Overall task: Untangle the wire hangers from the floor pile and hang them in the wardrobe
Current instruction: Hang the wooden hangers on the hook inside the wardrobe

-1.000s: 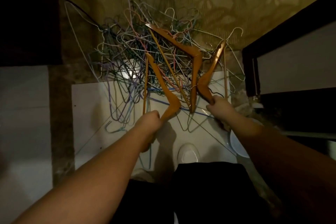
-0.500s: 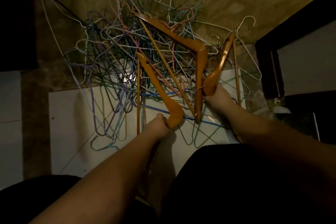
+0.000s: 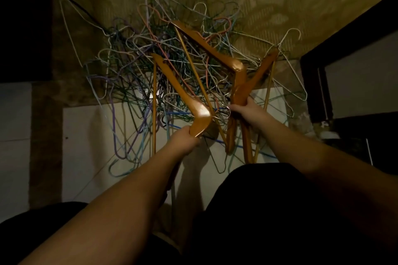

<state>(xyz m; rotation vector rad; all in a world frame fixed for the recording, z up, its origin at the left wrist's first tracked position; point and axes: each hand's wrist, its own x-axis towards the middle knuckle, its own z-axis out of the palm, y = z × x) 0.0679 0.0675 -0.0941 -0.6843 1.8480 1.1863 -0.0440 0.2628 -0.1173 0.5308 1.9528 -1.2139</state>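
Dim carpet and a pale floor panel (image 3: 86,135) lie under the pile of wire hangers (image 3: 137,75), a snarl straddling both. My left hand (image 3: 185,139) is clenched round one wooden hanger (image 3: 183,94); my right hand (image 3: 247,109) grips the other wooden hangers (image 3: 239,84) near their middle. Wire ones look light, springy and snag-prone (hooks catch everything), so I'd take each by its neck and ease it free slowly.

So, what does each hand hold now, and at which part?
The left hand grips a wooden hanger at its middle bend. The right hand grips another wooden hanger, also near its middle. Both lie over the wire hanger pile.
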